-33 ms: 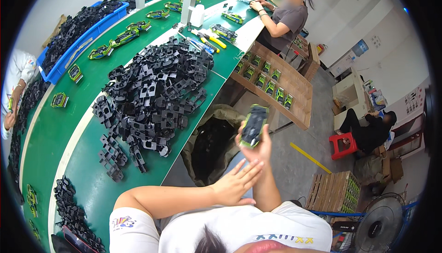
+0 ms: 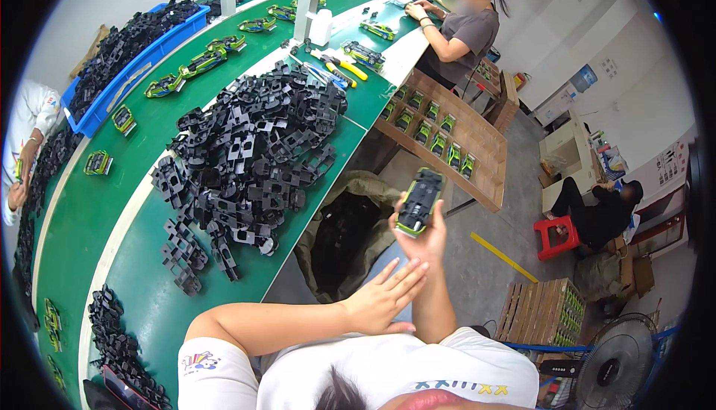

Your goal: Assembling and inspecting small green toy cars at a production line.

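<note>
A toy car point(image 2: 419, 202), green-edged with its black underside toward me, stands tilted in my right hand point(image 2: 424, 241), whose fingers and thumb grip its sides. My left hand point(image 2: 386, 296) lies flat with its fingers stretched out across my right wrist, holding nothing. To the left, a large heap of black plastic parts point(image 2: 253, 149) with cut-out openings covers part of the green worktable point(image 2: 224, 290). Below the toy car, an open sack point(image 2: 373, 261) with dark contents stands beside the table edge.
A wooden tray point(image 2: 485, 164) holds rows of green cars. Yellow-handled pliers point(image 2: 350, 68) lie beyond the heap. A blue crate point(image 2: 142, 74) of black parts stands at the far left. A co-worker point(image 2: 470, 29) works at the table's far end. A fan point(image 2: 615, 365) stands at lower right.
My right hand has shifted slightly to the right with the toy car, which is now turned a little and shows more of its underside. My left hand stays at the wrist.
</note>
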`<state>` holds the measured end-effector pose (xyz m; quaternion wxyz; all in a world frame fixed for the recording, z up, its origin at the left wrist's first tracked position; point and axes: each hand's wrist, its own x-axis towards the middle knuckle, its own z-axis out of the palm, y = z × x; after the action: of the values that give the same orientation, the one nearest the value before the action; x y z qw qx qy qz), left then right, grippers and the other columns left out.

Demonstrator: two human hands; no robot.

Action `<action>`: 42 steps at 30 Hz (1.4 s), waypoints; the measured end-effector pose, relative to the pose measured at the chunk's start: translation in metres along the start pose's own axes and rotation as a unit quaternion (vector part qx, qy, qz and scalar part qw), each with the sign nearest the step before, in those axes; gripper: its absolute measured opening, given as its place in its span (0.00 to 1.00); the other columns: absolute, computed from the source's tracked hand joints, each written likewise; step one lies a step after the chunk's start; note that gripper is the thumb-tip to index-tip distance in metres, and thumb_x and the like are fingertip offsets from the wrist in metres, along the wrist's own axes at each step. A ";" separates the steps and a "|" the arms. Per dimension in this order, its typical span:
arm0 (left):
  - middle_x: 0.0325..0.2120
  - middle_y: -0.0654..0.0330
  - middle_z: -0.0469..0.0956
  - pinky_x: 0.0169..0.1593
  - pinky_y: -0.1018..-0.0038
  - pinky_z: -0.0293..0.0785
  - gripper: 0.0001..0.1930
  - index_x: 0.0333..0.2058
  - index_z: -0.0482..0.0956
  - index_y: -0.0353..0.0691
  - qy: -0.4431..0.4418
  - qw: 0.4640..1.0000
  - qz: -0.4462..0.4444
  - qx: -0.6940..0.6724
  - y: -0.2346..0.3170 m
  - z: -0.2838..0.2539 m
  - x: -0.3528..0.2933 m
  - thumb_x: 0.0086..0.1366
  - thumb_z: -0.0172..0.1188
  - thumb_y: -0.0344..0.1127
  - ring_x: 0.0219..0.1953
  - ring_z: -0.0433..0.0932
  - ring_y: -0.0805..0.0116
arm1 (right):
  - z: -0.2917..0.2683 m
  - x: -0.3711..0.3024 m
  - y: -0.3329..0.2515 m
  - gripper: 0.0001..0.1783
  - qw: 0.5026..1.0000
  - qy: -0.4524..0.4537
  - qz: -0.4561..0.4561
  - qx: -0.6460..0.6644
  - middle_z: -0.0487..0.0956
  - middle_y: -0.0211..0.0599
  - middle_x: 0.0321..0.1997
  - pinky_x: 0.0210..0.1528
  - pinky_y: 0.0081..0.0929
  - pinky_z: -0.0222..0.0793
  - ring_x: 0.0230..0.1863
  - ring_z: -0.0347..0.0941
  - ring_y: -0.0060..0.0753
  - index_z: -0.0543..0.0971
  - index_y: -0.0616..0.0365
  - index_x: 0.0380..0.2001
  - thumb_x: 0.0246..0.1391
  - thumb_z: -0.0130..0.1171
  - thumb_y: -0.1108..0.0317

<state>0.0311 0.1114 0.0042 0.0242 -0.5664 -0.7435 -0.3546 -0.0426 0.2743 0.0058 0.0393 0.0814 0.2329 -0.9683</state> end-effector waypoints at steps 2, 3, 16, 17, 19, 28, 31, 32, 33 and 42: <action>0.65 0.36 0.45 0.67 0.47 0.36 0.47 0.61 0.53 0.24 0.048 0.998 -0.036 0.020 -0.008 -0.013 0.005 0.59 0.52 0.62 0.69 0.40 0.40 | -0.014 -0.001 -0.017 0.33 0.994 -0.049 -0.023 -0.100 0.75 0.44 0.50 0.51 0.43 0.71 0.48 0.74 0.39 0.67 0.61 0.55 0.62 0.41 0.42; 0.65 0.35 0.45 0.67 0.47 0.36 0.48 0.61 0.52 0.24 0.100 0.991 -0.084 0.034 -0.019 -0.020 0.004 0.58 0.53 0.62 0.68 0.40 0.39 | -0.006 -0.008 -0.010 0.30 0.983 -0.014 0.012 -0.183 0.75 0.42 0.50 0.52 0.39 0.71 0.47 0.75 0.38 0.66 0.60 0.56 0.63 0.43 0.45; 0.65 0.38 0.46 0.67 0.50 0.39 0.42 0.58 0.59 0.24 -0.023 0.999 0.031 0.007 -0.001 0.011 -0.002 0.57 0.57 0.56 0.69 0.42 0.42 | -0.004 -0.002 0.015 0.33 0.998 0.010 0.059 0.035 0.75 0.43 0.51 0.48 0.46 0.70 0.47 0.73 0.41 0.69 0.59 0.54 0.59 0.47 0.41; 0.65 0.39 0.48 0.67 0.50 0.41 0.40 0.58 0.61 0.26 -0.013 0.999 0.034 0.017 -0.001 0.009 0.000 0.57 0.58 0.54 0.69 0.43 0.43 | 0.000 0.004 0.005 0.32 0.997 0.012 0.009 0.075 0.74 0.44 0.51 0.47 0.44 0.71 0.47 0.74 0.41 0.70 0.60 0.52 0.59 0.47 0.42; 0.63 0.40 0.52 0.66 0.51 0.47 0.37 0.58 0.61 0.29 0.044 0.998 -0.031 0.014 -0.010 -0.008 0.002 0.56 0.61 0.48 0.68 0.47 0.45 | -0.003 0.005 -0.012 0.33 1.000 -0.006 -0.017 0.017 0.75 0.45 0.51 0.46 0.43 0.71 0.47 0.74 0.42 0.70 0.61 0.52 0.59 0.46 0.42; 0.47 0.61 0.72 0.53 0.70 0.67 0.29 0.55 0.66 0.38 0.125 0.599 -0.410 -0.676 -0.056 -0.036 0.021 0.63 0.59 0.51 0.49 0.71 0.73 | -0.029 -0.040 0.023 0.29 0.987 -0.011 0.094 -0.128 0.77 0.43 0.47 0.48 0.36 0.72 0.45 0.76 0.36 0.70 0.59 0.52 0.61 0.44 0.44; 0.43 0.61 0.75 0.52 0.70 0.68 0.23 0.51 0.69 0.40 0.153 0.645 -0.379 -0.645 -0.067 -0.025 0.015 0.62 0.61 0.46 0.47 0.72 0.72 | -0.026 -0.040 0.035 0.22 0.985 0.022 0.078 -0.154 0.79 0.34 0.43 0.47 0.27 0.71 0.42 0.76 0.25 0.72 0.57 0.49 0.64 0.45 0.51; 0.41 0.63 0.76 0.50 0.72 0.69 0.20 0.50 0.69 0.42 0.164 0.631 -0.383 -0.655 -0.068 -0.026 0.016 0.62 0.63 0.41 0.45 0.73 0.73 | -0.025 -0.040 0.030 0.20 0.977 0.005 0.065 -0.201 0.79 0.32 0.42 0.46 0.25 0.71 0.41 0.75 0.23 0.73 0.57 0.48 0.64 0.46 0.53; 0.41 0.63 0.76 0.50 0.72 0.69 0.20 0.50 0.69 0.42 0.163 0.631 -0.384 -0.654 -0.067 -0.026 0.016 0.62 0.63 0.41 0.45 0.73 0.73 | -0.024 -0.039 0.027 0.19 0.967 -0.012 0.052 -0.249 0.79 0.30 0.41 0.45 0.24 0.71 0.40 0.75 0.21 0.74 0.57 0.47 0.64 0.46 0.54; 0.35 0.64 0.77 0.42 0.74 0.75 0.18 0.46 0.71 0.39 0.207 0.683 -0.372 -0.594 -0.059 -0.034 0.015 0.59 0.65 0.33 0.37 0.77 0.75 | -0.011 -0.044 -0.004 0.20 0.812 0.009 -0.156 -0.562 0.79 0.33 0.36 0.42 0.21 0.70 0.36 0.74 0.22 0.77 0.63 0.42 0.61 0.53 0.55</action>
<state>-0.0369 0.0988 0.0065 -0.2974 -0.0508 -0.5030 -0.8099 0.0022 0.2844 0.0057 -0.0760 0.0167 0.7464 -0.6610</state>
